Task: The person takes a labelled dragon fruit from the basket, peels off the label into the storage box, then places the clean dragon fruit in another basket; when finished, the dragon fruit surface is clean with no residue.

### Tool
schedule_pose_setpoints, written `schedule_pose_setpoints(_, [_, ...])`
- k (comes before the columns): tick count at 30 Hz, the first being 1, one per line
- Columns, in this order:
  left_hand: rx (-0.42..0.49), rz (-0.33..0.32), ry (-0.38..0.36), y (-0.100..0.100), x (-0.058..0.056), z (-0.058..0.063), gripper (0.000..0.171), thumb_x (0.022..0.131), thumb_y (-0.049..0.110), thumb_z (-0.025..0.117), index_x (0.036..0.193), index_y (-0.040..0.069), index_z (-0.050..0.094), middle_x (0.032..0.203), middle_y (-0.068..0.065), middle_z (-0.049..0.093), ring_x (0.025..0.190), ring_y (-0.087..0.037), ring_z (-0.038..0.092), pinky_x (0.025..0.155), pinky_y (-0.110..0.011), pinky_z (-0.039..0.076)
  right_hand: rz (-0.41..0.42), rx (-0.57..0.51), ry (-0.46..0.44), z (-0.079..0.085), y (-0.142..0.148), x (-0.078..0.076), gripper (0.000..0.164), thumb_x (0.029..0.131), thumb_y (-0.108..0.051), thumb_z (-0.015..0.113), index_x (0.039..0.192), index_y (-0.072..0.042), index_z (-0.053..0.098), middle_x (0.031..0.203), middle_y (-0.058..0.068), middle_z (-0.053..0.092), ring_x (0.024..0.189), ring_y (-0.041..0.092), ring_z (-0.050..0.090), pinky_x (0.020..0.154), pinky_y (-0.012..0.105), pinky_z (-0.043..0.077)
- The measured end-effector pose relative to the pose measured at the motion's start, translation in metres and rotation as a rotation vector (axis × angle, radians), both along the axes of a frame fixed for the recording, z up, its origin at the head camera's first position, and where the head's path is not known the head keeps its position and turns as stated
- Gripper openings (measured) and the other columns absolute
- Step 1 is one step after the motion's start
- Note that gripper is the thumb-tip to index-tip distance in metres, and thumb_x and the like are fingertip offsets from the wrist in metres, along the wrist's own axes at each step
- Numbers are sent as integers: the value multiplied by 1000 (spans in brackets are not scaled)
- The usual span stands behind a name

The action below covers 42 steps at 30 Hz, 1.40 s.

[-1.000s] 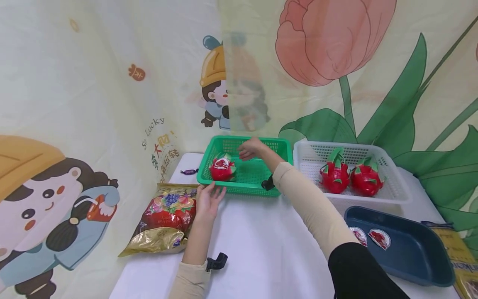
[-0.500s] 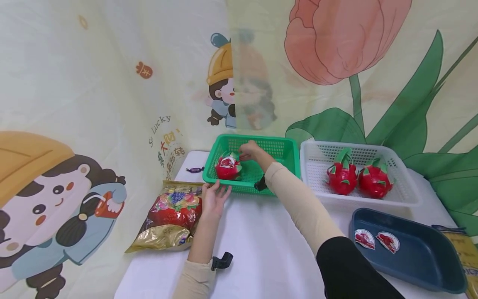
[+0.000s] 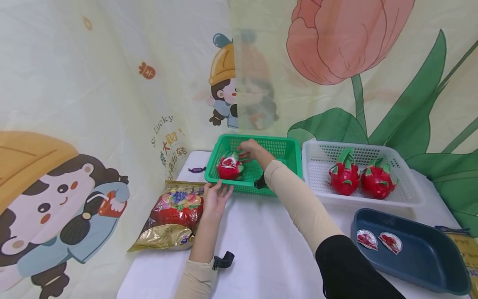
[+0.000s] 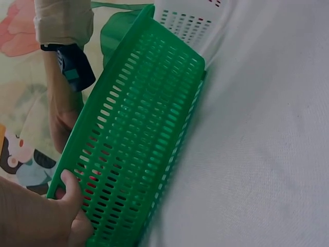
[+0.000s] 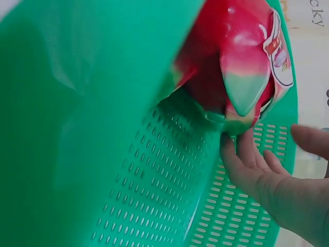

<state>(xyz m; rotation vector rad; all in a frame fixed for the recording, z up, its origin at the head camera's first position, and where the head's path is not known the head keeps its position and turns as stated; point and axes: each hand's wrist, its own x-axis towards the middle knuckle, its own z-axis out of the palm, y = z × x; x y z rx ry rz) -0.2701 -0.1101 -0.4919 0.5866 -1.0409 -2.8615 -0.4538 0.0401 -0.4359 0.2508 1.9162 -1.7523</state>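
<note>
In the head view a red dragon fruit (image 3: 229, 167) with green leaf tips lies in the left end of the green basket (image 3: 257, 189). It bears a red-and-white sticker (image 3: 228, 162). My right hand (image 3: 251, 150) reaches into the basket beside the fruit's leafy end. The right wrist view shows its fingers (image 5: 247, 159) extended at the leaf tips, the thumb held apart; whether they touch firmly cannot be told. My left hand (image 3: 215, 199) is at the basket's front left rim, its fingers loosely extended. In the left wrist view its fingers (image 4: 72, 188) touch the basket's outer wall.
A white basket (image 3: 315, 189) holds two more dragon fruits (image 3: 344, 178). Before it, a dark blue tray (image 3: 418, 245) contains two stickers (image 3: 390, 242). A candy bag (image 3: 175, 216) lies left of my left arm, and a purple wrapped candy (image 3: 197, 170) is behind it.
My right hand has moved left inside the green basket, up to the dragon fruit's leafy end. My left hand stays at the front rim. The head view has shifted slightly.
</note>
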Motion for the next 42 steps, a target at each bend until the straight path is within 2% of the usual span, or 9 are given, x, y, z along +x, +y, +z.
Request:
schedule_pose_setpoints(3, [6, -4, -7, 0, -1, -1, 27, 108, 1, 50, 129, 9, 35, 147, -20, 38, 145, -42, 37, 113, -53, 47, -23, -22, -36, 2, 0, 1, 54, 106, -7, 55, 157, -4, 35, 133, 25, 60, 118, 38, 64, 110, 60, 47])
schedule_pose_setpoints(8, [-9, -6, -2, -2, -1, 2, 27, 107, 1, 50, 128, 10, 35, 149, -20, 37, 142, -41, 40, 112, -52, 48, -61, -1, -63, 7, -2, 4, 50, 104, -13, 64, 149, -5, 44, 99, 10, 58, 95, 27, 64, 107, 56, 51])
schedule_pose_setpoints(10, [-11, -4, 0, -2, 0, 2, 26, 107, 1, 50, 126, 11, 35, 151, -21, 35, 142, -41, 40, 112, -52, 48, -82, 27, -49, 7, -4, 6, 53, 101, -17, 70, 147, -4, 47, 101, 10, 58, 99, 27, 66, 106, 55, 52])
schedule_pose_setpoints(15, [6, -4, 1, 0, 1, 1, 23, 107, -1, 48, 123, 9, 35, 157, -23, 31, 143, -42, 38, 114, -54, 46, -118, 111, -8, 3, -10, 10, 61, 96, -17, 77, 147, -5, 45, 134, 17, 60, 114, 31, 67, 103, 54, 54])
schedule_pose_setpoints(19, [7, 2, 10, 0, 0, 0, 22, 107, -2, 47, 122, 9, 36, 155, -23, 34, 140, -42, 40, 114, -54, 45, -102, 167, 45, 3, -13, 12, 60, 96, -15, 76, 146, -2, 45, 128, 17, 63, 107, 29, 69, 100, 52, 56])
schedule_pose_setpoints(22, [6, 4, 13, -1, -2, 0, 23, 107, -1, 48, 123, 9, 36, 151, -22, 37, 138, -42, 42, 114, -54, 46, -98, 128, 60, 3, -11, 14, 58, 98, -13, 74, 146, 0, 44, 119, 17, 67, 103, 29, 71, 101, 51, 55])
schedule_pose_setpoints(31, [16, 1, 13, -4, -3, -2, 24, 107, -2, 48, 124, 9, 35, 150, -21, 38, 143, -43, 39, 114, -54, 45, -91, -61, 20, 3, 4, 19, 39, 103, -11, 66, 137, 2, 51, 100, 13, 66, 125, 35, 63, 112, 56, 47])
schedule_pose_setpoints(37, [32, -7, 26, -4, -3, -2, 23, 107, -2, 48, 121, 9, 34, 155, -23, 32, 145, -43, 37, 115, -54, 44, -74, -112, -2, 8, 14, 22, 31, 105, -12, 64, 132, 2, 64, 115, 17, 65, 130, 35, 58, 113, 54, 45])
schedule_pose_setpoints(42, [32, -15, 20, -3, -1, -1, 23, 107, -1, 49, 122, 9, 35, 158, -22, 31, 145, -42, 38, 115, -53, 45, -48, -104, 26, 16, 29, 28, 23, 105, -14, 64, 124, -2, 68, 103, 12, 64, 110, 29, 63, 109, 52, 48])
